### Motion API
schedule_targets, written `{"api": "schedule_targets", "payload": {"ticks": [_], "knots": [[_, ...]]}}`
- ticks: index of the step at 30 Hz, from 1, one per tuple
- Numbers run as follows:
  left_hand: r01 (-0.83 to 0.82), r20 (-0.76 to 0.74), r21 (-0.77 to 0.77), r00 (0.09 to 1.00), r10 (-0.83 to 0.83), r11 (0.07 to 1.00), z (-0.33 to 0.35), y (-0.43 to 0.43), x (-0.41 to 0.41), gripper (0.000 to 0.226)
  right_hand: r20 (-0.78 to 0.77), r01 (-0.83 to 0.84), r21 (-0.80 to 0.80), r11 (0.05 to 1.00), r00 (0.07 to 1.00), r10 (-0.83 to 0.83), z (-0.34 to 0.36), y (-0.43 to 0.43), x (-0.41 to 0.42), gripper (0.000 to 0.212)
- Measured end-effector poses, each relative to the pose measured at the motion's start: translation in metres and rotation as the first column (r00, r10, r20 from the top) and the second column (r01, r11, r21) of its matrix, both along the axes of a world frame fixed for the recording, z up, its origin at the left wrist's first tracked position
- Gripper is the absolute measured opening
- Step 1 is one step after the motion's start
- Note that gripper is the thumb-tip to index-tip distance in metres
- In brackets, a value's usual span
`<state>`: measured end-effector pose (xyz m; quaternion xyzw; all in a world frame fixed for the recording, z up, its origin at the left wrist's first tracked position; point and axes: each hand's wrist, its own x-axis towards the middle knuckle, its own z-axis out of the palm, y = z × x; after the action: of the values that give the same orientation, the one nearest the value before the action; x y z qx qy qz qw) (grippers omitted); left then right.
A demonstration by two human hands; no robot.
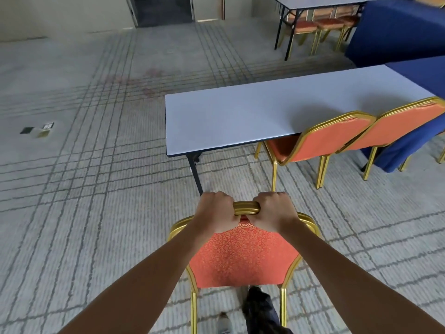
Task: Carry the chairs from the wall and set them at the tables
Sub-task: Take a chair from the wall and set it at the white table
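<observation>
A gold-framed chair [240, 259] with an orange patterned back is right in front of me, seen from behind. My left hand [216, 210] and my right hand [274, 210] both grip the top rail of its back, side by side. Just beyond it stands a long grey table [252, 116], its left end and a black leg nearest the chair. Two matching chairs [337, 136] are set along the table's near side to the right, one beside the other [399, 124].
A blue cloth [397, 32] covers furniture at the far right. Another grey table [320, 2] with several orange chairs [305, 27] under it stands at the back right. Striped carpet spreads out to the left, with small floor plates [38, 130]. My leg [260, 307] shows below the chair.
</observation>
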<state>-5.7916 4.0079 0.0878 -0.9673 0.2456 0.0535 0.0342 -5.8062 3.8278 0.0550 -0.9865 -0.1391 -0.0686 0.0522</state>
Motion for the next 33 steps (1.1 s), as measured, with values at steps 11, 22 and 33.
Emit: {"api": "schedule_targets", "payload": {"ticks": [11,22,33], "knots": [[-0.122,-0.066,0.039,0.990,0.124,0.992,0.008,-0.060,0.193,0.022,-0.086,-0.061,0.047,0.997,0.994,0.065,0.011,-0.058,0.195,0.043],[-0.173,-0.052,-0.005,0.984,0.173,0.985,-0.007,-0.078,0.356,0.026,-0.174,-0.117,-0.026,0.993,0.979,0.111,0.012,-0.078,0.378,0.036],[-0.138,0.074,-0.084,0.987,0.144,0.987,-0.038,-0.100,0.435,0.024,-0.095,-0.124,-0.019,0.992,0.988,0.122,-0.021,-0.104,0.461,0.034]]}}
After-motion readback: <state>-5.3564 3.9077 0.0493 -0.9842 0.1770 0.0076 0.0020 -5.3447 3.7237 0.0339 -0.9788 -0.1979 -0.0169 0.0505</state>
